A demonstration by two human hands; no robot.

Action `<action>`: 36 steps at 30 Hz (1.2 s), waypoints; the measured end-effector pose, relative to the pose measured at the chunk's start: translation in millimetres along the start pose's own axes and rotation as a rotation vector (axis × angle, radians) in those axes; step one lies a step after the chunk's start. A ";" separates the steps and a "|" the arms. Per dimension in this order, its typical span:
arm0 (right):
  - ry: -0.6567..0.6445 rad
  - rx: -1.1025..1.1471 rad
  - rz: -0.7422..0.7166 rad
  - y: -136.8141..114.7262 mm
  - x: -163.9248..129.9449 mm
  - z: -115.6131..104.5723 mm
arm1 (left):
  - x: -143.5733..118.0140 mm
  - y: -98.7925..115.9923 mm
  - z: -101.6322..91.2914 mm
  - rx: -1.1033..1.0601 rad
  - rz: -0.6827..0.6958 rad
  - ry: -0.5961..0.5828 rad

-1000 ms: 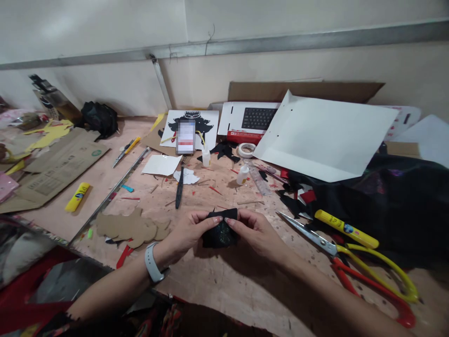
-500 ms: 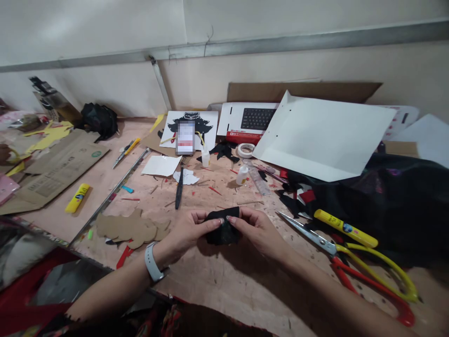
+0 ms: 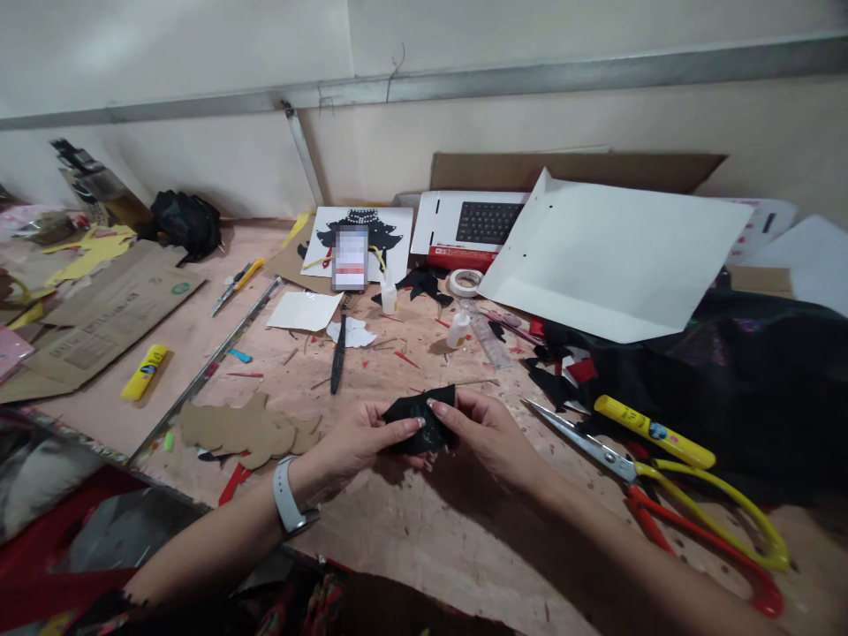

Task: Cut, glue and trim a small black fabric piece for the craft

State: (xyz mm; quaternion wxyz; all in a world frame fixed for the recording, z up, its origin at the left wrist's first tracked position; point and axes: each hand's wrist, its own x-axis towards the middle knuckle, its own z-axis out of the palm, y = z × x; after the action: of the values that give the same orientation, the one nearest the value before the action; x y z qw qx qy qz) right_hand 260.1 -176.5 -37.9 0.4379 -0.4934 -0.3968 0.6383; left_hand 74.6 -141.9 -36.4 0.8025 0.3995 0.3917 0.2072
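A small piece of black fabric [image 3: 424, 422] is held above the table, pinched from both sides. My left hand [image 3: 361, 442] grips its left part, thumb on top and fingers beneath. On the other side my right hand [image 3: 487, 428] has its thumb pressed on the upper right of the fabric, with the fingers behind it. A shiny patch shows on the cloth between the thumbs. To the right of my right hand lie large scissors [image 3: 623, 464] with yellow and red handles. Brown cardboard cut-outs [image 3: 245, 428] lie left of my left hand.
Beyond my hands are small white bottles [image 3: 458, 329], a tape roll [image 3: 465, 282], a black-handled tool [image 3: 339, 353] and a phone [image 3: 350, 258]. Yellow glue tubes [image 3: 653, 431] lie on both sides. A keyboard box [image 3: 437, 225] and white sheet [image 3: 616, 256] stand behind. Another hand [image 3: 10, 287] shows far left.
The black fabric has tilted and creased between my hands, its shiny patch now showing more. My left thumb has slid slightly down, and fingertips now show below the cloth.
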 end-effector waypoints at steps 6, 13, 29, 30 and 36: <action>-0.028 0.072 0.020 1.9 -0.6 2.2 | -1.5 2.8 1.7 -0.009 -0.006 0.015; 0.041 0.029 0.017 -5.9 -1.5 1.7 | -2.3 3.7 1.9 0.050 -0.061 0.003; 0.000 0.104 0.021 2.8 -1.1 1.7 | -3.0 0.1 2.8 0.037 -0.064 -0.035; -0.014 0.076 0.013 4.0 -1.4 1.2 | -2.9 -0.6 2.4 0.041 -0.063 -0.034; -0.097 -0.027 -0.010 5.2 -1.2 -3.9 | -2.4 -4.4 0.8 0.000 -0.068 -0.030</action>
State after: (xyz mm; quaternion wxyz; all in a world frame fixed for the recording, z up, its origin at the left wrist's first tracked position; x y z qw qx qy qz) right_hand 263.2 -178.9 -43.2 0.4145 -0.4658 -0.4286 0.6539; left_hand 73.9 -146.5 -38.5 0.8148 0.3890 0.3932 0.1737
